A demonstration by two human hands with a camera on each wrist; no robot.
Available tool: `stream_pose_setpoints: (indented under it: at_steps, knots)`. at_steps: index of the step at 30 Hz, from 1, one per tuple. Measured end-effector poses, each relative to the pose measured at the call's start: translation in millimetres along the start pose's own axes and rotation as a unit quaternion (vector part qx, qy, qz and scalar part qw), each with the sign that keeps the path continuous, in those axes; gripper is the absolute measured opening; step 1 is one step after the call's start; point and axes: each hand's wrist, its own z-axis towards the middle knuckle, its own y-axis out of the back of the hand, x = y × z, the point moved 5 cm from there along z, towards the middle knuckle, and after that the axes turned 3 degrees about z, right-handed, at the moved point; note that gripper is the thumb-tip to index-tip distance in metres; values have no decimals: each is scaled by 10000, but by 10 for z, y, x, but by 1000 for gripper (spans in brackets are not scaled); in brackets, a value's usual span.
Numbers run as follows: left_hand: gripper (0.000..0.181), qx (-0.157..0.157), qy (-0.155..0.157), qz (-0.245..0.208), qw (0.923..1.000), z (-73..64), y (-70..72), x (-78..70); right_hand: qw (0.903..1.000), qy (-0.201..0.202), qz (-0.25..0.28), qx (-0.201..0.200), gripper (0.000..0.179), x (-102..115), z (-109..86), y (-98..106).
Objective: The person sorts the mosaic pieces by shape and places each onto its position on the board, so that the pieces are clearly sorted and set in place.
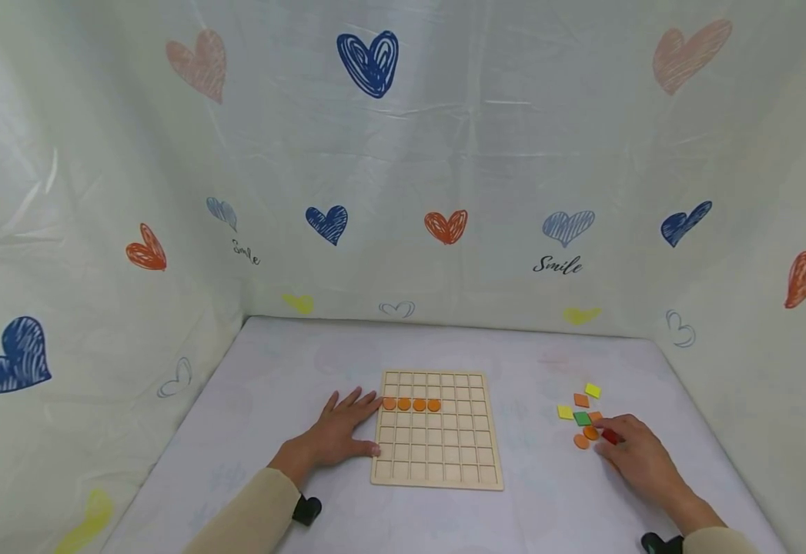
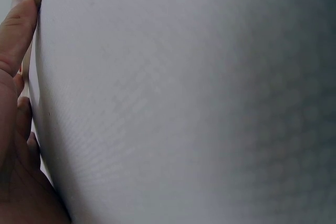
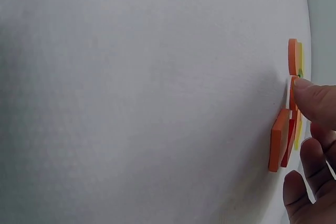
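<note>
Head cam gives me the layout: wooden grid board (image 1: 437,446) mid white table (image 1: 292,358), w/ 4 orange discs (image 1: 419,405) in its 3rd row down from 12 o'clock, running in from the 9 o'clock edge. L hand (image 1: 336,431) is at the board's 9 o'clock, fingers spread wide, nothing gripped, touching that edge. L wrist cam adds the close-up: L thumb (image 2: 18,30) against the board's side; the rest I get there is mostly blurry tabletop.

Loose pcs sit at the board's 3 o'clock. In that cluster, head cam: yellow sq (image 1: 593,390) at 12, orange sq (image 1: 581,400) at 11, 2nd yellow sq (image 1: 565,412) at 9, green sq (image 1: 582,418) approx centre, loose disc (image 1: 581,442) at 7, 2nd loose disc (image 1: 591,433) at 6, red pc (image 1: 610,436) at 4, partly covered by R hand (image 1: 641,458).

R hand: fingers bent, partway open. R wrist cam shows me stuff head cam hides: R thumb (image 3: 317,100) tip on a round orange pc (image 3: 292,98), plus thick orange block (image 3: 275,145) near the fingers, red pc right behind it. Can't tell if R hand pinches the round one or only touches.

Curtain w/ hearts (image 1: 403,154) at 12, head cam only.
</note>
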Motion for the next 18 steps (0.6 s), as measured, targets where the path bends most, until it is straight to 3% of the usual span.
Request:
stream_pose_setpoints:
  at_steps: [18]
  knots:
    - [94,-17,49,84,10000,-3,-5,-8,9981,508,-197,-275,40,217,75,-153]
